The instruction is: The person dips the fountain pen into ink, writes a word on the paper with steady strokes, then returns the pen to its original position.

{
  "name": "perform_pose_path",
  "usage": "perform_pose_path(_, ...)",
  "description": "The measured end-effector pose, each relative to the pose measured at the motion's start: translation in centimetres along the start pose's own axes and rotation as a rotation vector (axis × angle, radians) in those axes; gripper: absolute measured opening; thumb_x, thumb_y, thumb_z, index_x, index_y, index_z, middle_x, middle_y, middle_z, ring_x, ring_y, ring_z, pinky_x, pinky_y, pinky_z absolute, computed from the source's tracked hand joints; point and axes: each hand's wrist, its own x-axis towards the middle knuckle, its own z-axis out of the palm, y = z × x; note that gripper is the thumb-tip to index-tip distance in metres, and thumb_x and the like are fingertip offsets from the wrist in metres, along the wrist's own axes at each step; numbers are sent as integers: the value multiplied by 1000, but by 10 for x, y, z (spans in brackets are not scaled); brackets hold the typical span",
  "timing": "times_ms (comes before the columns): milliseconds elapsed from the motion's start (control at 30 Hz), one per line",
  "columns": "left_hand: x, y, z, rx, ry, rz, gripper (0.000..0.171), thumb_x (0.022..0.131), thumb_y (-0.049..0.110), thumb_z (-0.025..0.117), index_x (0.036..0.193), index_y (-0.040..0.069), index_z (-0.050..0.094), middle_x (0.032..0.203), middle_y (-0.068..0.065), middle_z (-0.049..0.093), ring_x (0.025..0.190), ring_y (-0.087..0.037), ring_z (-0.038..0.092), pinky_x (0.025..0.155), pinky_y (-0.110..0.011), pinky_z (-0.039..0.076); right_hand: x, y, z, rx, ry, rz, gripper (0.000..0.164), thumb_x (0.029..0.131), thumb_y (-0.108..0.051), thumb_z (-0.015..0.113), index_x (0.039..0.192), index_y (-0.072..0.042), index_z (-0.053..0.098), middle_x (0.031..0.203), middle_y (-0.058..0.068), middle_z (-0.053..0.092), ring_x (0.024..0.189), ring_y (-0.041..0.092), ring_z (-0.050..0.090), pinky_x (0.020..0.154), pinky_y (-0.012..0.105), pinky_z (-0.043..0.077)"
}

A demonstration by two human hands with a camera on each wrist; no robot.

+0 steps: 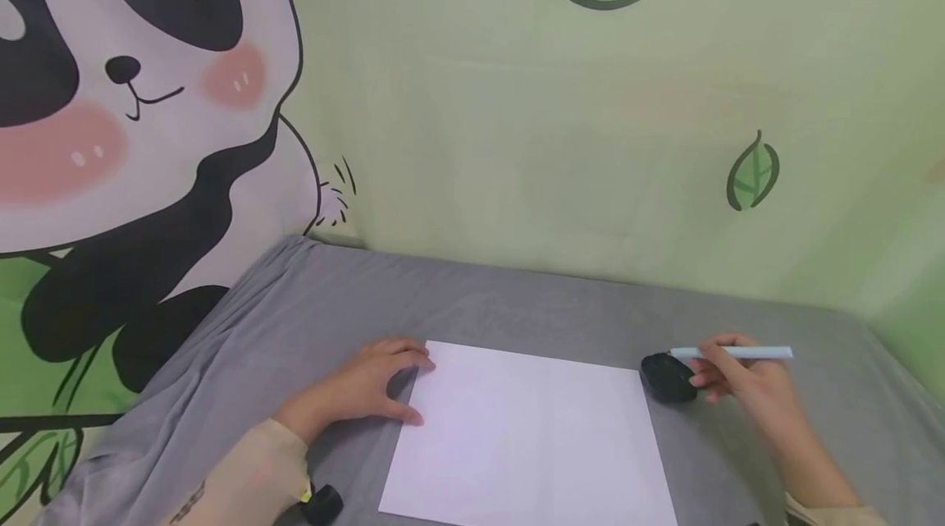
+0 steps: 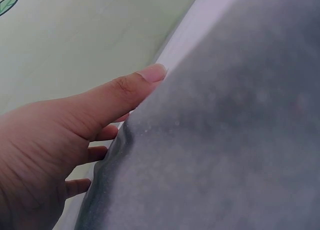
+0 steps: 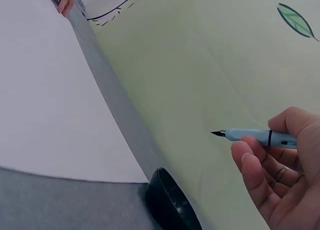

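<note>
A white sheet of paper [image 1: 531, 444] lies on the grey cloth. My left hand [image 1: 369, 382] rests at its left edge, thumb and fingers spread, with the thumb tip [image 2: 154, 73] on the paper's side. In my right hand [image 1: 753, 382] is a light blue fountain pen [image 3: 250, 135], pinched between thumb and fingers. Its dark nib [image 3: 218, 133] points left, uncapped. Just below the nib in the head view sits a small dark bowl [image 1: 668, 382], close against the paper's upper right corner. The right wrist view shows the nib apart from the bowl's rim [image 3: 172, 197].
Grey cloth [image 1: 472, 296] covers the surface and bunches into folds at the left. Behind it stands a pale green wall [image 1: 472, 140] with painted leaves and a large panda [image 1: 170, 99]. A small black object [image 1: 323, 504] shows beside the left sleeve.
</note>
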Motion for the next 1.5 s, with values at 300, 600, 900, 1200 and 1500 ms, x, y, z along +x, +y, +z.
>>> perform_pose_path(300, 0, 1, -1, -8, -11, -9, 65, 68, 48, 82, 121, 16, 62, 131, -7, 56, 126, -31, 50, 103, -56, 35, 11, 8, 10, -20, -27, -25, 8, 95, -21, 60, 98, -15, 65, 78, -8, 73, 63, 9, 70, 47, 29, 53)
perform_pose_path(600, 0, 0, 1, -14, 1, -6, 64, 68, 48, 82, 121, 16, 62, 131, -7, 57, 125, -31, 50, 103, -57, 36, -8, -46, 52, -27, -7, 8, 11, 95, -13, 59, 87, -20, 64, 72, -10, 70, 59, 6, 66, 45, 25, 50)
perform_pose_path(900, 0, 0, 1, -18, 16, 1, 63, 68, 46, 82, 119, 16, 63, 129, -6, 57, 124, -30, 51, 102, -56, 37, -7, -52, 69, 5, -11, 1, 11, 95, -12, 58, 86, -15, 62, 70, -8, 69, 58, 7, 65, 46, 23, 50)
perform_pose_path(1200, 0, 1, 1, -25, 13, 0, 63, 68, 46, 82, 120, 16, 63, 129, -6, 57, 124, -30, 51, 102, -56, 36, -5, -57, 89, -9, -41, -82, 9, 94, -7, 60, 85, -11, 62, 67, -8, 67, 55, 5, 63, 45, 22, 49)
perform_pose_path(1500, -1, 2, 0, -18, 11, 2, 63, 68, 46, 82, 120, 16, 63, 130, -7, 57, 124, -31, 51, 102, -56, 37, -7, -56, 108, 2, -75, -78, 6, 93, -6, 61, 89, -2, 60, 68, -5, 68, 56, 6, 64, 46, 22, 51)
